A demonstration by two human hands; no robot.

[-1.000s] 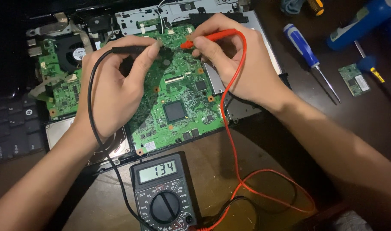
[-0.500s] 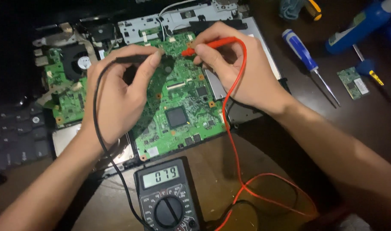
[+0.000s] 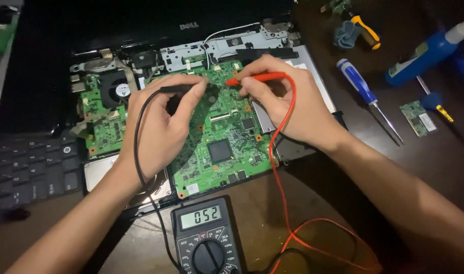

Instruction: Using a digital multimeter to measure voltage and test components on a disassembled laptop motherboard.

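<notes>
Left hand (image 3: pixel 158 127) pinches the black probe (image 3: pixel 178 89), right hand (image 3: pixel 288 104) the red probe (image 3: pixel 257 77); both tips meet the green motherboard (image 3: pixel 227 147), and the multimeter (image 3: pixel 204 238) at the tabletop's near edge shows a reading.

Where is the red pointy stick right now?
In the head view, the red probe is pinched in the right hand, its tip on the green circuit board, facing the black probe in the left hand.

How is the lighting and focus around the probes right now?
Head view: the green circuit board is evenly lit and sharp; the left hand and right hand show no blur; the meter display is readable without glare; the upper left corner is nearly black.
</notes>
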